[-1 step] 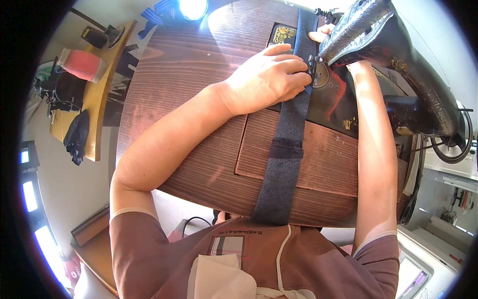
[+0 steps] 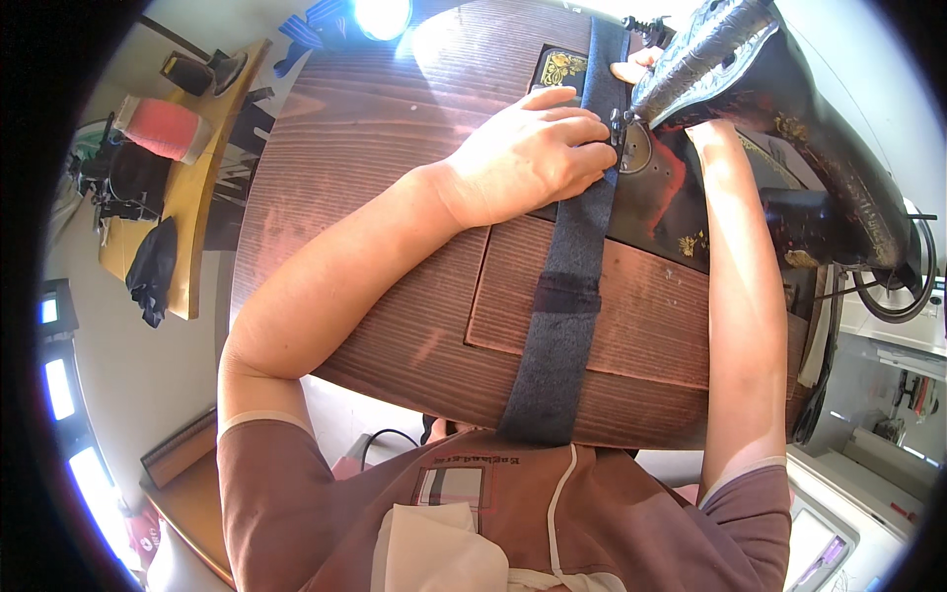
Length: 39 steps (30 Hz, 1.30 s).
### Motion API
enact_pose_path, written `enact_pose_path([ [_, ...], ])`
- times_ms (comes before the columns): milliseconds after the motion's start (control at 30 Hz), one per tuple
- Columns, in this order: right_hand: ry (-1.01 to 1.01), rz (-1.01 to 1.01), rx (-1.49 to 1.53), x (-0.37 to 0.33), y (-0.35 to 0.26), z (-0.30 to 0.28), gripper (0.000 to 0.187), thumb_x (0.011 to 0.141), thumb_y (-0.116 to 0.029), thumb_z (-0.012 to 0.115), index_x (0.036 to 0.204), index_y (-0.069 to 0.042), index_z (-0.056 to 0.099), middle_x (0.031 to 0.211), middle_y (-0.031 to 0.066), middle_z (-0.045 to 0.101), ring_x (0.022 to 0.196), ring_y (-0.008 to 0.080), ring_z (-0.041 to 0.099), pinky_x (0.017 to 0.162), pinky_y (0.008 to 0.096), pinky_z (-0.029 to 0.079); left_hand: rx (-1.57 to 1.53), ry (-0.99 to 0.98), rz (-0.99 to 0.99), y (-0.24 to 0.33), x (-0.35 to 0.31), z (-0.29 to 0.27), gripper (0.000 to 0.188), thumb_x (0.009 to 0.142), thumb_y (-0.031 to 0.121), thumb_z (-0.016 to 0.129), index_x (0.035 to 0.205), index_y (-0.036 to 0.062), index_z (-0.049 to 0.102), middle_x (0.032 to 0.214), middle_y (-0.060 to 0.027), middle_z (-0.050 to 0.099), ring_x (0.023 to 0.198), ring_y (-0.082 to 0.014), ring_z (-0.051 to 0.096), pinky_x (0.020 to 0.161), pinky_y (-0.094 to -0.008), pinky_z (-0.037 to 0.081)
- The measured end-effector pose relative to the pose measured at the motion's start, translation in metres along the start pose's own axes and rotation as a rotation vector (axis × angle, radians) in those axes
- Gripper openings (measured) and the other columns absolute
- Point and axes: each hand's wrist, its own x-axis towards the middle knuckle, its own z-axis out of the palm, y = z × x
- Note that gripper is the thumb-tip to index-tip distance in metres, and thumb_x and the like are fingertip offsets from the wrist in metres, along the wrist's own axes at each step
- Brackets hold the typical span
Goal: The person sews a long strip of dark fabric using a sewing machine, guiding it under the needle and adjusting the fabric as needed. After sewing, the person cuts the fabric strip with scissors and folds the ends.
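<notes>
My feed's the L fisheye of the head-worn pair, pic upright, looking steeply down over the wearer's brown shirt [image 2: 631, 513] at 6 o'clock. I'm seeing it fairly close: counter [image 2: 345, 148] takes up most of the ctr, w/ hands [image 2: 538, 148] approx. 1 o'clock & sewing machine [image 2: 838, 163] at 2. V. wide angle, so edges bend twd the dark rim.

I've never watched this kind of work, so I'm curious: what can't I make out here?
In the head view:
1. Most of the right hand: behind the sewing machine.
2. The left hand's palm: hidden by its back.
3. The small metal parts' details: too small.
4. Whether the dark strip continues past the table: the brown shirt hides it.
</notes>
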Motion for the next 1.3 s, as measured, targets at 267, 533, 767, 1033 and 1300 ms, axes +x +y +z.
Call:
enact_pose_path([
  [267,0.278,-0.1,-1.507,0.003,-0.001,0.01,0.024,0.09,-0.02,0.062,0.078,-0.007,0.046,0.075,-0.0013,0.041,0.076,0.0137,0.045,0.079,0.029,0.037,0.003,-0.035,-0.027,0.0,-0.001,-0.004,0.028,0.077,0.011,0.073,0.105,0.0076,0.068,0.11,-0.005,0.064,0.11,-0.0193,0.06,0.104,-0.0384,0.043],
  [533,0.249,-0.006,0.007,0.002,0.011,-0.009,0.018,0.091,-0.018,0.065,0.079,-0.008,0.056,0.076,-0.0053,0.048,0.076,0.0064,0.046,0.075,0.023,0.041,0.007,0.009,-0.011,0.0,-0.002,-0.001,0.027,0.076,0.01,0.072,0.102,0.0051,0.068,0.109,-0.0072,0.064,0.109,-0.0204,0.06,0.1,-0.0369,0.044],
  [767,0.437,0.19,-1.228,-0.057,-0.04,0.076,0.028,0.089,-0.026,0.061,0.086,0.002,0.064,0.077,0.0112,0.063,0.077,0.0164,0.062,0.07,0.0317,0.046,0.042,0.044,0.053,-0.006,-0.007,0.004,0.024,0.079,0.011,0.07,0.101,0.0057,0.068,0.11,-0.0079,0.065,0.108,-0.0221,0.061,0.099,-0.0361,0.046],
  [1033,0.412,0.146,-1.262,-0.186,-0.037,0.244,0.025,0.087,-0.029,0.07,0.085,-0.004,0.07,0.083,0.0081,0.063,0.07,0.0229,0.065,0.064,0.0341,0.052,-0.03,0.031,0.024,-0.004,-0.006,0.0,0.02,0.084,0.012,0.068,0.103,0.0066,0.069,0.112,-0.0097,0.066,0.108,-0.026,0.062,0.097,-0.038,0.048],
  [1300,0.492,0.026,-0.984,-0.206,-0.005,0.279,0.021,0.082,-0.015,0.074,0.096,-0.002,0.065,0.083,0.0092,0.062,0.07,0.0212,0.063,0.065,0.0308,0.05,-0.31,-0.039,-0.475,0.072,-0.025,-0.035,0.021,0.089,0.009,0.062,0.108,0.002,0.067,0.114,-0.0142,0.065,0.097,-0.0286,0.066,0.084,-0.0343,0.054],
])
